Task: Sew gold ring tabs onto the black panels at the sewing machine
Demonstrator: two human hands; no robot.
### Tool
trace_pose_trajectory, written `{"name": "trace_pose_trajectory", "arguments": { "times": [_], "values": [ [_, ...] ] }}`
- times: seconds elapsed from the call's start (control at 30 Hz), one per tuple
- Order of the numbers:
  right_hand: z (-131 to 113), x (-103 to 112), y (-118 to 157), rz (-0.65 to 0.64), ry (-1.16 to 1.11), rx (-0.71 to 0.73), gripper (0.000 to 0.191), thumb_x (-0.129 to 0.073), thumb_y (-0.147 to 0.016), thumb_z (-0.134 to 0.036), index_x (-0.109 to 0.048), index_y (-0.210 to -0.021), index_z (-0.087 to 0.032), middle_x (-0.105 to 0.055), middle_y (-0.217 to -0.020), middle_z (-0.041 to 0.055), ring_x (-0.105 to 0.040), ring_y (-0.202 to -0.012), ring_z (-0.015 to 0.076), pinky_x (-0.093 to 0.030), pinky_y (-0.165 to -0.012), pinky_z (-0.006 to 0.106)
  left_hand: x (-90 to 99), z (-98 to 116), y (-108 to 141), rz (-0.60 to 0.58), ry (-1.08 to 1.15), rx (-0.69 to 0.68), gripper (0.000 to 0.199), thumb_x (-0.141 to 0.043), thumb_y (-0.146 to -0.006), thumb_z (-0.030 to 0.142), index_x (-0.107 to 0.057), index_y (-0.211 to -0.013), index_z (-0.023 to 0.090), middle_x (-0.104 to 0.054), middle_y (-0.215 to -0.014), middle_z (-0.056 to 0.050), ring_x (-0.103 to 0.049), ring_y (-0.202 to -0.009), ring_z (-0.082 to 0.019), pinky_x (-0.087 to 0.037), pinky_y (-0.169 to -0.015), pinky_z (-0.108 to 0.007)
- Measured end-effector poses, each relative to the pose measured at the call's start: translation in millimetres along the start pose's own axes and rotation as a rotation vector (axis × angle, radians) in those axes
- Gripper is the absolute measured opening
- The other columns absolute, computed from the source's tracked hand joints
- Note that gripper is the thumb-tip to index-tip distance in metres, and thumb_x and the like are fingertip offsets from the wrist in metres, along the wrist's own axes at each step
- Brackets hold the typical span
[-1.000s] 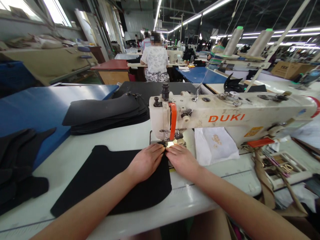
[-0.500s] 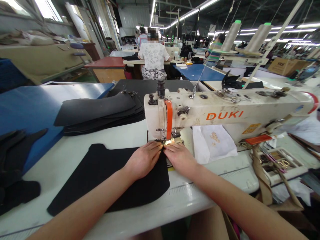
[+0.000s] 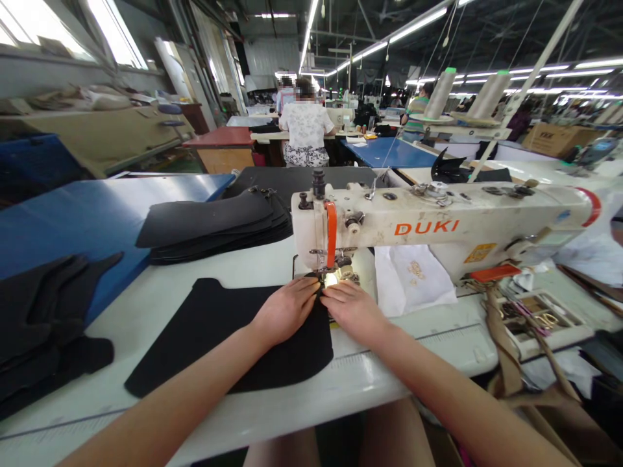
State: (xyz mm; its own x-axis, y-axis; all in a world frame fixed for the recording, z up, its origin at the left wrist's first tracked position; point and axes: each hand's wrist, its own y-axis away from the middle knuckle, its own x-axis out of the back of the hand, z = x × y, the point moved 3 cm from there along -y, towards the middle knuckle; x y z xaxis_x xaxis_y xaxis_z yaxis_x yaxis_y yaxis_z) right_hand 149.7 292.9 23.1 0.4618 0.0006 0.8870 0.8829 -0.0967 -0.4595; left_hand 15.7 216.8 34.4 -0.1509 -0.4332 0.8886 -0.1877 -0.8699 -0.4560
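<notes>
A black fabric piece (image 3: pixel 195 337) lies flat on the white sewing table, its upper right edge at the needle of a white sewing machine (image 3: pixel 374 220). My left hand (image 3: pixel 287 308) rests on the fabric just left of the needle, fingers together and pressing it down. Close by on the right, my right hand (image 3: pixel 355 310) has its fingertips at the fabric's edge, below the lit presser foot area. The fingertips of both hands nearly meet, and they partly hide the fabric edge there.
Stacked black pieces (image 3: pixel 209 224) lie behind the fabric, with more black pieces (image 3: pixel 43 311) at the left. A white cloth with small gold-coloured parts (image 3: pixel 413 279) and a tray of tools (image 3: pixel 545 318) are at right. A person (image 3: pixel 306 123) sits ahead.
The camera view has shifted, so the scene sits slightly lower and the left side more to the right. Both hands stay beside the needle on the fabric.
</notes>
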Motion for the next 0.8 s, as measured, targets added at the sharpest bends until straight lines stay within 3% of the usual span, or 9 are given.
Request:
{"name": "trace_pose_trajectory", "arguments": {
  "times": [0.3,0.8],
  "values": [
    [-2.1,7.4,-1.2,-0.090,-0.046,-0.005,0.013,-0.054,-0.088,-0.012,-0.066,-0.093,-0.016,-0.069,-0.102,0.0068,-0.062,-0.100,0.0170,-0.042,-0.096,0.031,-1.5,-1.0,0.9,-0.013,-0.013,-0.009,0.032,-0.037,-0.093,0.020,-0.065,-0.106,0.011,-0.069,-0.110,-0.013,-0.064,-0.104,-0.022,-0.054,-0.092,-0.038],
    [3.0,2.1,-5.0,-0.121,-0.080,-0.015,0.014,-0.051,-0.090,-0.011,-0.064,-0.093,-0.015,-0.066,-0.104,0.0069,-0.059,-0.100,0.0175,-0.041,-0.097,0.031,-6.3,-8.2,-2.5,0.021,-0.004,-0.036,0.036,-0.033,-0.095,0.024,-0.065,-0.106,0.011,-0.069,-0.111,-0.013,-0.064,-0.106,-0.022,-0.053,-0.094,-0.038]
  ]
}}
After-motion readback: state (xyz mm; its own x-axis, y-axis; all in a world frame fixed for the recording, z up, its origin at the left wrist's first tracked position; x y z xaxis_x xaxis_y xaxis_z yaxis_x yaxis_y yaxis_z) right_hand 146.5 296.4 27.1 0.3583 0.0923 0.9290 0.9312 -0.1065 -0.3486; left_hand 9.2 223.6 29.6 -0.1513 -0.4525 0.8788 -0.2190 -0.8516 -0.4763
